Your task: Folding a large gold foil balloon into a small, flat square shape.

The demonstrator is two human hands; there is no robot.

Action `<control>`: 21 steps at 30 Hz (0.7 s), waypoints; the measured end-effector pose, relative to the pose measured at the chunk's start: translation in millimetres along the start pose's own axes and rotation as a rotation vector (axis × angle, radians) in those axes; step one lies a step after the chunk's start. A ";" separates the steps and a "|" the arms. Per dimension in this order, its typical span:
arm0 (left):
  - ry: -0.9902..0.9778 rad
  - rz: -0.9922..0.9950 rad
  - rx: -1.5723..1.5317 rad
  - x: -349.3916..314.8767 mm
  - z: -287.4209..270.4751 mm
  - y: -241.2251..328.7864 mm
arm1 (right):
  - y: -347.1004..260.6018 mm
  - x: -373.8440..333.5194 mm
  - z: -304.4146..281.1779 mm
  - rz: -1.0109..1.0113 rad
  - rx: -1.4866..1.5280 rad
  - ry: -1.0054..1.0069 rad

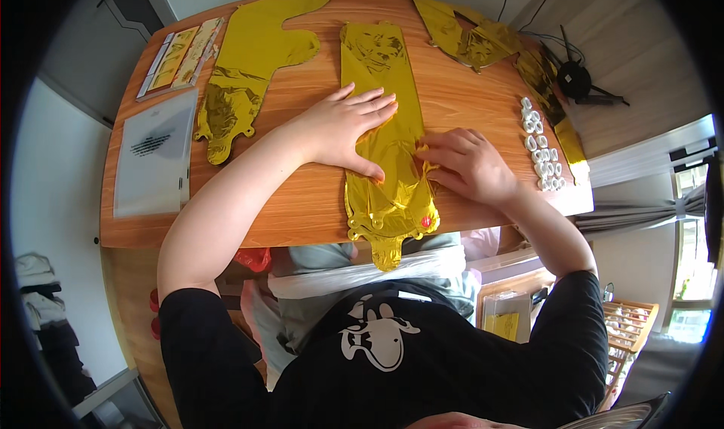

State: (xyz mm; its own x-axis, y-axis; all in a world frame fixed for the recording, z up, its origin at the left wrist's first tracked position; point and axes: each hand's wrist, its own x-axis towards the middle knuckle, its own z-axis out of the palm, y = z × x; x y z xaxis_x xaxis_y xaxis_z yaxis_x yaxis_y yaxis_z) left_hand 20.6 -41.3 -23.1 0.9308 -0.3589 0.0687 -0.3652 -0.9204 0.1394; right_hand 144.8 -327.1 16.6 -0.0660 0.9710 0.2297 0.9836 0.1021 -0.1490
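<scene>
A flat, uninflated gold foil balloon (391, 104) lies lengthwise across the middle of the wooden table, its tabbed near end reaching over the front edge. Near that end shows a small red spot. My left hand (351, 127) rests on the foil with fingers spread, thumb pointing toward the near end. At the balloon's right edge my right hand (473, 165) pinches the foil between thumb and fingers, pulling up a small crease. The foil is wrinkled just below both hands.
Another flat gold balloon (249, 48) lies at left, and more gold foil (475, 40) at far right. Small white rings (541, 146) cluster on the right. A clear plastic sleeve (154, 157), a printed booklet (181, 58) and a black router-like device (575, 80) with antennas are around.
</scene>
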 end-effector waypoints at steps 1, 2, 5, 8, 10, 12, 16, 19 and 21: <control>-0.003 0.000 -0.003 -0.8 0.1 -0.1 | -9.8 1.2 1.8 0.166 0.053 0.051; 0.003 -0.002 -0.004 -0.6 0.5 0.0 | -18.7 2.2 1.8 0.162 0.049 0.047; 0.010 0.004 0.011 1.7 0.5 1.2 | -29.1 1.5 0.7 0.455 0.532 0.086; 0.006 0.002 0.011 1.8 0.6 0.5 | -23.5 -0.2 6.6 0.516 0.757 0.110; 0.006 0.001 -0.008 1.4 1.0 -0.2 | -26.9 5.9 4.1 0.580 0.518 0.111; 0.005 -0.002 -0.009 0.9 1.4 -0.7 | -32.1 7.3 2.6 0.509 0.254 0.071; 0.014 0.001 -0.027 1.5 3.3 -1.3 | -41.4 6.8 7.6 0.458 0.122 0.082; 0.017 -0.002 -0.019 3.0 2.4 0.2 | -48.8 4.9 13.9 0.652 0.689 0.289; 0.016 -0.008 -0.021 1.5 1.8 1.1 | -45.0 -2.3 12.5 0.723 0.983 0.280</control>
State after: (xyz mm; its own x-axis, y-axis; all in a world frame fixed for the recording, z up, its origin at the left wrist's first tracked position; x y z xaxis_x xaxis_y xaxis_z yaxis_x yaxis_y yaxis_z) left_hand 21.6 -43.1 -24.6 0.9334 -0.3490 0.0832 -0.3582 -0.9197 0.1606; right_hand 98.7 -331.2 10.8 0.5926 0.8051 -0.0261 0.2296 -0.1999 -0.9525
